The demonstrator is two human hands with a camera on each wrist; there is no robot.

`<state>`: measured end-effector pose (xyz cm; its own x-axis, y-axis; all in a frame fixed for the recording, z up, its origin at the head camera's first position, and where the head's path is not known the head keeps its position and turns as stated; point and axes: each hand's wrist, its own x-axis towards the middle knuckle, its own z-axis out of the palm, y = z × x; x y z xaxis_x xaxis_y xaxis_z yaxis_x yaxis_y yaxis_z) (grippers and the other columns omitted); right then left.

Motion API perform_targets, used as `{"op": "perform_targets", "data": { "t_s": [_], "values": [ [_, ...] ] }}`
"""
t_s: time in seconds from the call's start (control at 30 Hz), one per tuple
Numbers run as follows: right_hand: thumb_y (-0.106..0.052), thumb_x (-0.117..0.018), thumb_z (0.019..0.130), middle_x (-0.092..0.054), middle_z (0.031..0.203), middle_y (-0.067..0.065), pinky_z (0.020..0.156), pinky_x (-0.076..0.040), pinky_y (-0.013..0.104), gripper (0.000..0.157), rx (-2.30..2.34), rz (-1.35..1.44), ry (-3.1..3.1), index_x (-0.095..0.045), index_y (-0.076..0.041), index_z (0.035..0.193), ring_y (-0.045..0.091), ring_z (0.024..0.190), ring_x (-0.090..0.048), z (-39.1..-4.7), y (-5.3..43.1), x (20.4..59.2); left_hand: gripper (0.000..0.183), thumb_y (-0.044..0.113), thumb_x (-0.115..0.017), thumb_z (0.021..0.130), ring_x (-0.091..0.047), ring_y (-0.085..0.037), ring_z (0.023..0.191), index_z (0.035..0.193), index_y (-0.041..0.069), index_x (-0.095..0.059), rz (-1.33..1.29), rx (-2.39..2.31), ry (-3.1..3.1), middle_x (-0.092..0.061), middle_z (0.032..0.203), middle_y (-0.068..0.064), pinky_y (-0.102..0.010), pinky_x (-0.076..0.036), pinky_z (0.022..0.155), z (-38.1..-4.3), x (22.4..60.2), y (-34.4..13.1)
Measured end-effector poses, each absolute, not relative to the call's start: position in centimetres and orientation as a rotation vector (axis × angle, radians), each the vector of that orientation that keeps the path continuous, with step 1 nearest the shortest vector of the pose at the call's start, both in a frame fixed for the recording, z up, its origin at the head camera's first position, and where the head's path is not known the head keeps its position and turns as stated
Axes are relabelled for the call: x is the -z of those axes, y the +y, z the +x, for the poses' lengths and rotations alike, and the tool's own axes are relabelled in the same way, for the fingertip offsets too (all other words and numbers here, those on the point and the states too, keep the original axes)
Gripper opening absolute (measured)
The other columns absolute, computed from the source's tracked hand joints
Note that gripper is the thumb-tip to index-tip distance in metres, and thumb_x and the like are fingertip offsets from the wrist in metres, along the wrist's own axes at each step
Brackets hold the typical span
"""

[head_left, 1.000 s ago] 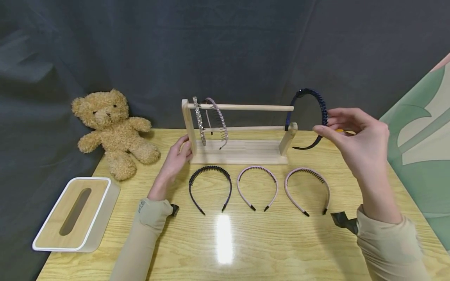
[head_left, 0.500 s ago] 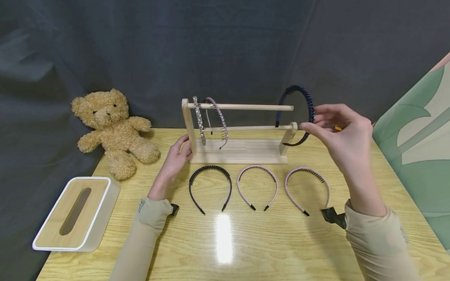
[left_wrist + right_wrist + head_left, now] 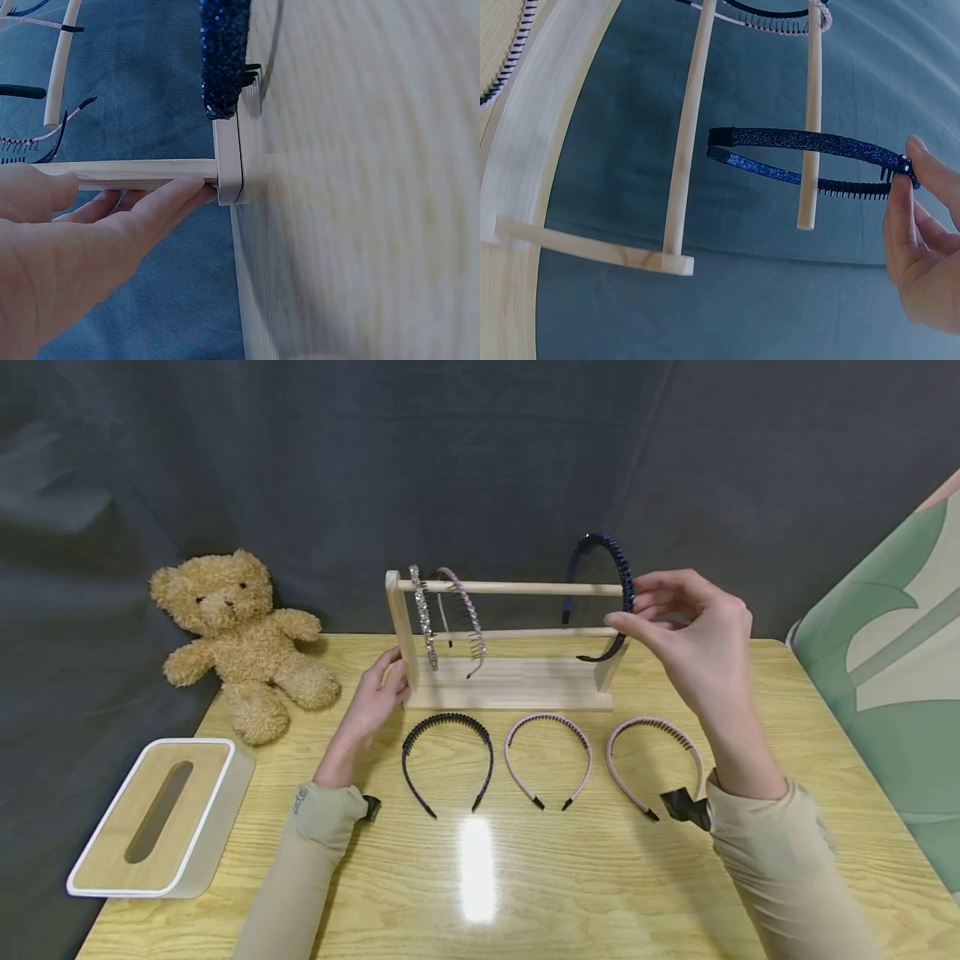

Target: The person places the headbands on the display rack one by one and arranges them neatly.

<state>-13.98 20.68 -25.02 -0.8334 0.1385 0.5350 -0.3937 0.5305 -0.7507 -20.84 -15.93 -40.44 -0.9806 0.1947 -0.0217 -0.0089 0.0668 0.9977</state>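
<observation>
My right hand (image 3: pixel 701 631) pinches a navy glitter headband (image 3: pixel 619 568) between thumb and fingers. In the right wrist view the headband (image 3: pixel 840 144) loops around the upper bar (image 3: pixel 808 202) of a wooden rack, close to that bar's free end. My left hand (image 3: pixel 369 695) lies against the rack's left post (image 3: pixel 402 627), fingers along its outer side. In the left wrist view these fingers (image 3: pixel 169 202) touch the post near the base. A silver rhinestone headband (image 3: pixel 423 618) and a lilac toothed headband (image 3: pixel 468 602) hang at the left of the upper bar.
In front of the rack base (image 3: pixel 510 695) lie a dark headband (image 3: pixel 450 718), a pink headband (image 3: pixel 549 717) and another pink headband (image 3: pixel 611 756). A teddy bear (image 3: pixel 247 643) sits at left. Nearer stands a tissue box (image 3: pixel 97 852). Behind hangs a dark curtain (image 3: pixel 480 460).
My right hand has moved left with the navy headband, from beyond the rack's right end to around the upper bar. My left hand stays at the post.
</observation>
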Motion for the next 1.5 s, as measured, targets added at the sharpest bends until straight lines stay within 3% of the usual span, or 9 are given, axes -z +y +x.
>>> {"op": "perform_targets", "data": {
  "t_s": [0.73,1.17,1.5],
  "values": [
    [-0.007,-0.095,0.084,-0.075,0.095,0.011,0.076,-0.061,0.015,0.037,-1.326,0.327,-2.242,-0.078,0.001,0.116,0.006,0.079,-0.069,-16.0,16.5,26.1,0.052,0.017,-0.035,0.119,-0.043,-0.051,0.146,0.167,-0.001,-0.029,0.219,-2.052,2.175,-0.037,0.16,-0.035,-0.051,-0.042,0.122,-20.9,40.6,-15.9],
    [-0.008,-0.095,0.083,-0.076,0.095,0.01,0.074,-0.06,0.019,0.038,-1.347,0.34,-2.293,-0.077,0.0,0.116,0.004,0.079,-0.069,-17.3,14.1,27.1,0.052,0.017,-0.035,0.119,-0.042,-0.049,0.148,0.168,0.0,-0.029,0.21,-2.037,2.183,-0.037,0.161,-0.034,-0.048,-0.041,0.123,-20.9,40.6,-16.0],
    [-0.009,-0.096,0.082,-0.076,0.095,0.011,0.073,-0.06,0.019,0.04,-1.325,0.347,-2.309,-0.077,0.0,0.116,0.017,0.082,-0.073,-18.0,12.7,27.8,0.051,0.016,-0.036,0.119,-0.043,-0.05,0.147,0.167,-0.001,-0.029,0.204,-2.053,2.172,-0.037,0.161,-0.034,-0.049,-0.042,0.122,-20.9,40.7,-16.0]
  ]
}}
